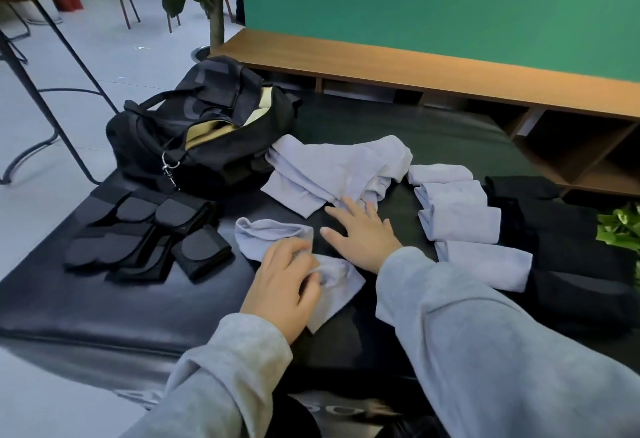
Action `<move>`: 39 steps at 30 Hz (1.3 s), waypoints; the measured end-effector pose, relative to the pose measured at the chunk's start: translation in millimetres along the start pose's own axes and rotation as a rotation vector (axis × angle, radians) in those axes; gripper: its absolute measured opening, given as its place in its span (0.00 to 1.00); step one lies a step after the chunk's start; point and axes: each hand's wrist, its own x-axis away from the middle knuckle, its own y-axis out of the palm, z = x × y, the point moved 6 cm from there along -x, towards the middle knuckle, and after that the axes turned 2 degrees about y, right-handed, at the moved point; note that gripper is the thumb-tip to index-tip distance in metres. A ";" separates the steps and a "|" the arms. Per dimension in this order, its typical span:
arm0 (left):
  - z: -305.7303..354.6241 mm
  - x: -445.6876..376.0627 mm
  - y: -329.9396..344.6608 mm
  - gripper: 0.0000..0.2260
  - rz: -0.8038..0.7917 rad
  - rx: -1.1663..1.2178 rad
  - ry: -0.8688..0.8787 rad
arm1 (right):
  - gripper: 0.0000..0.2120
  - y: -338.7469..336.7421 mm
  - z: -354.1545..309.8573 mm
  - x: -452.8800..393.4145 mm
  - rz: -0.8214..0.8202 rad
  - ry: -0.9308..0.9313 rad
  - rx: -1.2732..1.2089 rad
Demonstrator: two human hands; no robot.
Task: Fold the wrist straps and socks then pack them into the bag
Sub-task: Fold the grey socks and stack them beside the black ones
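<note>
1. fingers of the left hand point(282, 281) curl onto a pale blue sock point(294, 264), pinching its fabric near the middle on the black mat point(104, 299).
2. right hand point(363, 233) lies flat with fingers spread and straight, resting on the mat beside that sock, fingertips at the edge of the unfolded sock pile point(332, 170).
3. folded pale socks point(457, 215) sit in a row to the right, next to folded black socks point(561, 236).
4. black wrist straps point(149, 236) lie folded at the left, near the open black bag point(201, 132).
</note>
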 end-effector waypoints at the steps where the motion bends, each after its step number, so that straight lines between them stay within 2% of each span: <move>1: 3.8 2.7 0.1 0.10 -0.027 0.021 0.031 | 0.23 -5.7 -1.0 5.3 0.082 -0.039 -0.087; 3: 9.8 6.2 1.7 0.09 -0.090 0.029 0.111 | 0.17 -17.1 -2.7 25.5 0.284 -0.157 -0.206; 5: 12.8 6.5 2.3 0.09 -0.113 0.014 0.172 | 0.15 -19.1 -2.9 53.1 0.363 -0.262 -0.274; 7: 11.9 6.0 2.2 0.08 -0.075 -0.005 0.156 | 0.20 -12.6 -3.0 80.1 0.319 -0.339 -0.302; 10: 3.7 7.7 1.6 0.21 0.024 -0.050 -0.012 | 0.22 8.4 -1.6 104.6 0.193 -0.396 -0.186; 13: -1.1 17.2 -1.2 0.29 0.129 -0.127 -0.204 | 0.15 24.2 0.9 115.0 0.226 -0.339 -0.102; 16: 7.9 28.4 -5.8 0.25 0.183 -0.190 -0.250 | 0.07 22.5 6.1 120.8 0.313 -0.203 -0.219; 18: 14.9 33.9 -1.3 0.22 0.045 -0.202 -0.271 | 0.06 21.0 12.7 125.9 0.347 -0.089 -0.319; 20: 23.8 41.0 5.7 0.26 -0.074 -0.208 -0.222 | 0.06 19.4 18.8 133.1 0.384 0.021 -0.424; 22: 34.0 47.9 8.0 0.30 -0.114 -0.152 -0.191 | 0.06 18.4 22.3 140.8 0.412 0.103 -0.531; 24: 41.4 54.0 10.5 0.27 -0.131 -0.114 -0.181 | 0.05 18.2 24.8 147.9 0.444 0.147 -0.617; 27: 48.6 58.4 10.4 0.18 -0.078 -0.087 -0.153 | 0.02 19.9 26.2 157.6 0.451 0.155 -0.693; 29: 48.5 59.0 9.7 0.13 -0.046 -0.051 -0.164 | 0.05 21.6 25.1 163.5 0.426 0.124 -0.733; 33: 48.1 56.5 8.6 0.13 -0.070 -0.034 -0.169 | 0.15 9.1 16.3 169.1 0.469 -0.025 -0.581; 35: 48.0 57.0 9.9 0.14 -0.121 -0.043 -0.146 | 0.19 2.5 14.2 161.9 0.463 -0.028 -0.488; 39: 44.5 57.2 10.2 0.17 -0.217 0.023 -0.085 | 0.16 -6.0 13.0 133.3 0.342 0.019 -0.279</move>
